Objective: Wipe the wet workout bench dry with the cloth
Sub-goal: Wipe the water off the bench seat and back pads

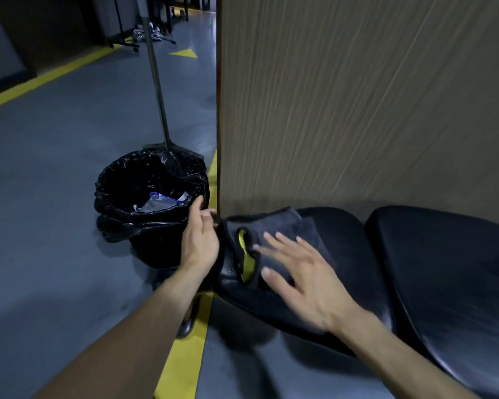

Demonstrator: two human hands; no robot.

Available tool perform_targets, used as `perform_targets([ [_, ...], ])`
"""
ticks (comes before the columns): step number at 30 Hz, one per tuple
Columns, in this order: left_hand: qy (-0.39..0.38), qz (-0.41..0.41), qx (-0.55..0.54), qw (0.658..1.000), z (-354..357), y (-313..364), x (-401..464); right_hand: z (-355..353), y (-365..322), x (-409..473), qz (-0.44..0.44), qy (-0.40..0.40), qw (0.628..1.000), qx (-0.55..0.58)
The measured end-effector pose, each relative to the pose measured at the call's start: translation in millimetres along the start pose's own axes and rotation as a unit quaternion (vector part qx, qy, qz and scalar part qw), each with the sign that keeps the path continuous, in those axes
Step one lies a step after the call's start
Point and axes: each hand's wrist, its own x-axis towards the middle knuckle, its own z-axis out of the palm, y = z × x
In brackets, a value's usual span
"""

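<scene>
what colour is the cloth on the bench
Dark grey, seen in the head view: the cloth.

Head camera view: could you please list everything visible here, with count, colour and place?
workout bench: one, two black padded sections, lower right, against the panel.
cloth: one, dark grey, lying on the bench's left end.
wall panel: one, beige wood-grain, upper right behind the bench.
trash bin: one, black liner, some litter inside, on the floor left of the bench.
pole: one, dark, rising behind the bin.
floor lines: several, yellow, on grey floor.
left hand: pinching the cloth's left edge.
right hand: open, fingers spread over the cloth.
</scene>
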Motion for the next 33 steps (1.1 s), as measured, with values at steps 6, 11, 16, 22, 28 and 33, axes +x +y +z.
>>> perform_targets([
  [6, 0.007, -0.068, -0.021, 0.997, -29.5, -21.5, 4.0, 9.3, -22.7, -48.3, -0.006, -0.038, 0.994, -0.107],
  [11, 0.018, -0.076, -0.073, 0.994, -25.4, -31.1, 0.5, 24.0, -33.8, 18.0, -0.018, -0.046, 0.99, -0.133],
  [16, 0.032, -0.065, -0.057, 0.996, -31.6, -26.7, -2.6, 34.7, -33.8, 119.4, 0.026, -0.088, 0.986, -0.142],
  [22, 0.013, -0.014, -0.023, 1.0, -55.3, -19.0, -7.6, 45.5, -48.6, 131.8, 0.024, -0.073, 0.983, -0.167],
  [28, 0.016, 0.001, -0.003, 1.0, -58.7, -4.1, -22.0, 64.0, -62.0, 65.5, -0.091, 0.012, 0.984, -0.153],
  [33, 0.004, 0.033, 0.026, 0.999, -54.9, 25.2, -50.7, 60.4, -48.8, 9.3, -0.093, 0.034, 0.985, -0.144],
])
